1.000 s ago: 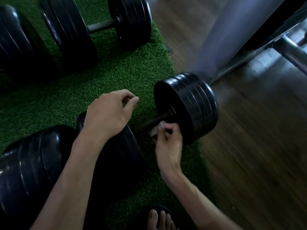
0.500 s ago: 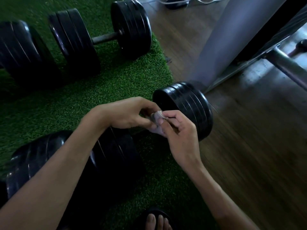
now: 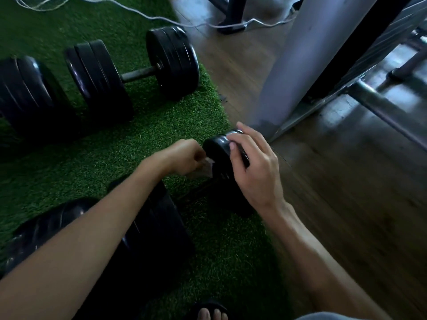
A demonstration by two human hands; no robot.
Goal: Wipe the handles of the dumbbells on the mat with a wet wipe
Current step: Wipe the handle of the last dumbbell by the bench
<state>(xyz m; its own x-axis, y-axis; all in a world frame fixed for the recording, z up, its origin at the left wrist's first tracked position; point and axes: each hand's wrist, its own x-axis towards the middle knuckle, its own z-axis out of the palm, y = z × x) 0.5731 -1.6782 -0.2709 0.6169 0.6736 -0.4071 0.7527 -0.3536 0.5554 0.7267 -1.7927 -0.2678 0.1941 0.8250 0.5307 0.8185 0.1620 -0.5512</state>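
Note:
A black dumbbell lies across the near part of the green mat point(image 3: 120, 148); its right plate stack point(image 3: 218, 150) shows between my hands and its left stack point(image 3: 159, 229) sits under my left forearm. My left hand point(image 3: 182, 158) pinches a crumpled white wet wipe point(image 3: 206, 168) just left of the right plates, where the handle is hidden. My right hand point(image 3: 251, 167) rests on top of the right plates, fingers curved over the rim. A second dumbbell with a bare metal handle point(image 3: 139, 73) lies farther back on the mat.
More black plates point(image 3: 25, 93) stand at the far left, and another stack point(image 3: 46, 225) lies at the near left. A grey post point(image 3: 293, 61) and metal frame point(image 3: 369, 100) rise from the wooden floor on the right. A white cable point(image 3: 143, 16) trails across the back. My sandalled toes point(image 3: 211, 314) show at the bottom.
The wipe has passed from my right hand to my left hand. My right hand has let go and moved up onto the right plates. The view has tilted up.

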